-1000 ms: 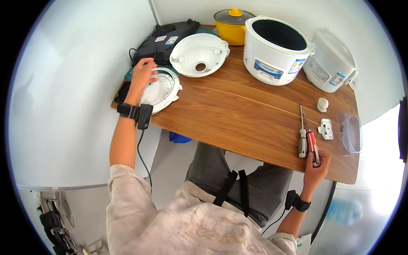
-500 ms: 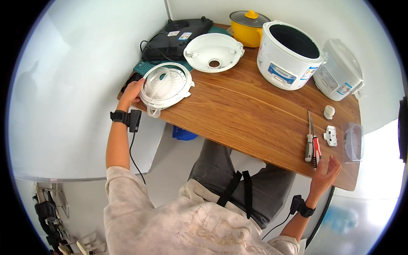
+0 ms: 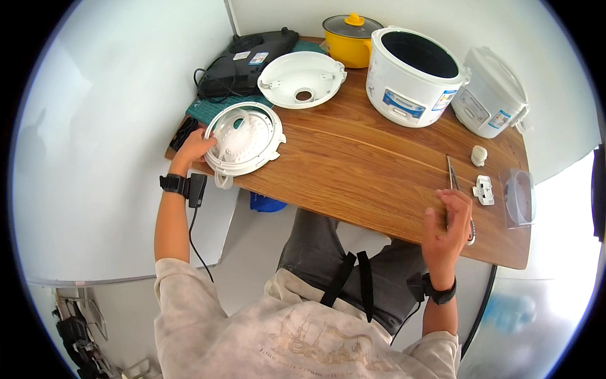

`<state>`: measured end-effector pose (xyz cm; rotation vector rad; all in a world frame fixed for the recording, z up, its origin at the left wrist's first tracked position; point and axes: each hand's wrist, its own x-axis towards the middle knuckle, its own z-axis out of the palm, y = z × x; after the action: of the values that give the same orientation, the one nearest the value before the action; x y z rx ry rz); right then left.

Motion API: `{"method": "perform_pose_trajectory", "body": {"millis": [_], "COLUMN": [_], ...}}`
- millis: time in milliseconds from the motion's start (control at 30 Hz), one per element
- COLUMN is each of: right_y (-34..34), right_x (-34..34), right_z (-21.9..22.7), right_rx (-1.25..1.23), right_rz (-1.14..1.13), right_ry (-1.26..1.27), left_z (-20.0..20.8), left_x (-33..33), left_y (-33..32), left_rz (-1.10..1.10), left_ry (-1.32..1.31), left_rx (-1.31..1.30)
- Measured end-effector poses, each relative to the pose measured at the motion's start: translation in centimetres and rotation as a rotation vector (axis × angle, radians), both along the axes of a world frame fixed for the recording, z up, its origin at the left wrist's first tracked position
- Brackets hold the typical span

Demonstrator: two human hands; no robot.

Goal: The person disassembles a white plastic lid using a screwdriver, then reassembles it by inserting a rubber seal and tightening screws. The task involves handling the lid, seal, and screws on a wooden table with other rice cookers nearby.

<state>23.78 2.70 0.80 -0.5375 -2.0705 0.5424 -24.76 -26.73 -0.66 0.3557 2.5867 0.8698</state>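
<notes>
My left hand (image 3: 196,146) grips the left edge of a round white rice cooker inner lid (image 3: 255,165) at the table's left front. The lid has a raised rim, rows of small holes and a pale loop hanging over its near side. My right hand (image 3: 449,230) is raised at the front right, thumb and fingers apart, nothing in it. Beneath and behind it lie screwdrivers (image 3: 450,169), their handles mostly hidden by the hand. Just right of them are a small white plastic bracket (image 3: 483,191) and a white round cap (image 3: 479,155).
Behind the inner lid sits a white outer lid shell (image 3: 287,95) with a hole. A black appliance (image 3: 221,82) rests on a green mat (image 3: 203,111). Farther back stand a yellow pot (image 3: 346,52), a white cooker body (image 3: 394,85) and another white cooker (image 3: 483,101). A clear plastic piece (image 3: 520,199) lies far right.
My right hand has moved left and up from the table's right corner, now covering the screwdriver handles. My left hand stays on the inner lid, which has tilted slightly. The view has shifted a little.
</notes>
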Motion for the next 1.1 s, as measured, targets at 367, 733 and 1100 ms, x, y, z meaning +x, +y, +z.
{"method": "perform_pose_trajectory", "body": {"millis": [367, 733, 1100], "right_y": [-2.2, -1.6, 1.5], "right_x": [-1.7, -1.2, 2.8], "right_z": [-1.3, -2.8, -3.4], "right_rx": [-0.115, -0.141, -0.065], "right_rz": [0.164, 0.218, 0.100], "right_ry": [-0.194, -0.306, -0.412], "left_z": [0.1, -0.6, -0.5], "left_x": [8.3, 18.8, 24.9], "left_y": [4.0, 12.1, 17.2], "left_rz": [-0.275, -0.535, -0.690], "left_ry": [-0.003, -0.079, -0.104], "left_rx": [0.090, 0.337, 0.467]}}
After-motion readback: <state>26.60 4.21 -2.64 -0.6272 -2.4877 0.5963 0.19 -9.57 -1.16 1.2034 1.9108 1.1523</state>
